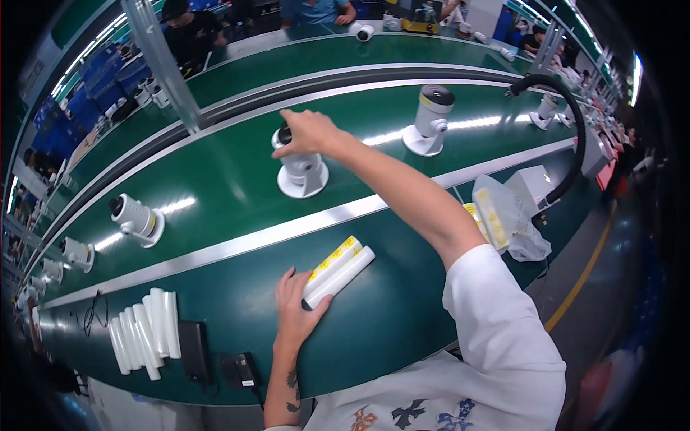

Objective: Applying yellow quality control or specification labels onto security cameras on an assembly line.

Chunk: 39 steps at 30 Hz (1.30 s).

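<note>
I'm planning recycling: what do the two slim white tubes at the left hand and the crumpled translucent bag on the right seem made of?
Two slim white tubes, at the left hand: probably smooth plastic, given their soft sheen, though coated paper is possible.
Crumpled translucent bag: likely thin, glossy plastic film, judging by its creases and highlights.
</note>
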Available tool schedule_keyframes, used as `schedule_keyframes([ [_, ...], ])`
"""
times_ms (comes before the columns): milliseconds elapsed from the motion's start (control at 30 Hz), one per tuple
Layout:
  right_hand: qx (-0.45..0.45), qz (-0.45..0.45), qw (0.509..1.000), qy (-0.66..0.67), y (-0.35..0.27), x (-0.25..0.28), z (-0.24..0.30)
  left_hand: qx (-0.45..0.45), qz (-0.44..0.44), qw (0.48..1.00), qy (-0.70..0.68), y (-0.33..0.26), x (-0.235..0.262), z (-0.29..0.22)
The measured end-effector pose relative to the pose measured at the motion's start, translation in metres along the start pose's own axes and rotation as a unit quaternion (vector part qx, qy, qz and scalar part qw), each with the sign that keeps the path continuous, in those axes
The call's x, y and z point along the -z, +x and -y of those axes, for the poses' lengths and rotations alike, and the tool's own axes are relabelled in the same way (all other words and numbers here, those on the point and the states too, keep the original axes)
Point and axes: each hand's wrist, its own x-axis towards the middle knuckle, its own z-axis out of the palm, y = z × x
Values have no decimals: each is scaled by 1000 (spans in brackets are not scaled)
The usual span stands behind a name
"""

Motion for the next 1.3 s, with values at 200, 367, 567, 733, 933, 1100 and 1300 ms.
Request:
schedule_keyframes([
  [200, -71, -284, 915, -277, -38, 63, -101, 62, -74, 988, -117, 5, 6, -3],
  [367, -352, -98, 910, -195, -93, 115, -218, 62, -144, 960, -230, 15, -4, 0],
  [567, -226, -181, 949, -128, -117, 124, -177, 79, -133, 952, -263, 4, -2, 12],
  [733, -91, -161, 982, 38, -194, 150, -87, 133, -156, 905, -373, 7, -3, 13],
  [933, 42, 26, 960, 275, -283, 147, 9, 107, -171, 870, -451, 29, 12, -5],
  [1100, 131, 182, 957, 184, -289, 136, 65, 127, -176, 866, -451, 46, 19, -22],
  [1300, 227, 140, 953, 145, -287, 94, 80, 166, -149, 854, -470, 54, 21, -36],
])
